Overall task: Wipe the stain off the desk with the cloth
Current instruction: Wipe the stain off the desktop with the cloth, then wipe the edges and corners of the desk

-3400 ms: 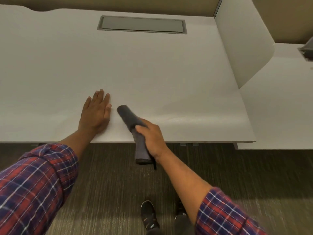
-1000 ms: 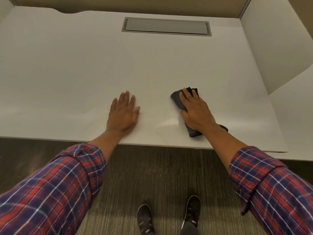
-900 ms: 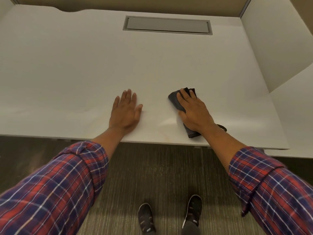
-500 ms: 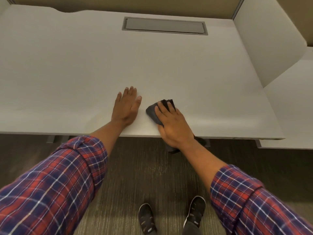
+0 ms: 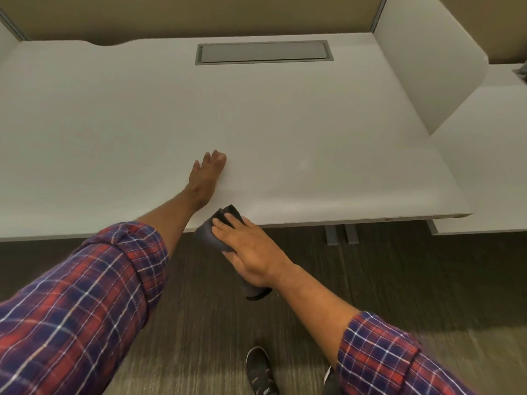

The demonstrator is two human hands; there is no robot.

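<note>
Status from where I stand: wipe step in hand, stroke at its near end. R hand (image 5: 251, 249) sits at the front edge of the desk (image 5: 142, 124), most of the palm past the edge and over the carpet (image 5: 199, 323). Fingers lie fairly straight on top of the cloth (image 5: 208, 232), thumb tucked in at its side. Reads as a flat pinch-hold, not a fist.

Cloth = dark grey, folded into a long pad. Far corner only just on the desktop, middle under the palm, near end hangs out below the wrist, off the desk.

L hand (image 5: 206, 178) is flat, palm down, fingers straight & together, holding nothing. It's planted on the desktop just beyond and left of the cloth, not touching it afaict. Looks like a brace.

Stain: can't make it out. Surface beyond the cloth shows only a faint sheen, no clear mark, so can't say if it's gone. Est: wiping underway, done/not done unknown.

Next move, imo: get the cloth fully onto the desktop, flat under the fingers w/ downward pressure, then pass over the patch right of the L hand. Dangling end needs gathering or it drags on the edge. Then check the surface at a low angle.

Rest: cable tray cover (image 5: 263, 52) at the far side of the desk, white divider panel (image 5: 427, 67) on the right, plaid sleeves (image 5: 85, 295) rolled up, one dark shoe (image 5: 261, 372) below.
</note>
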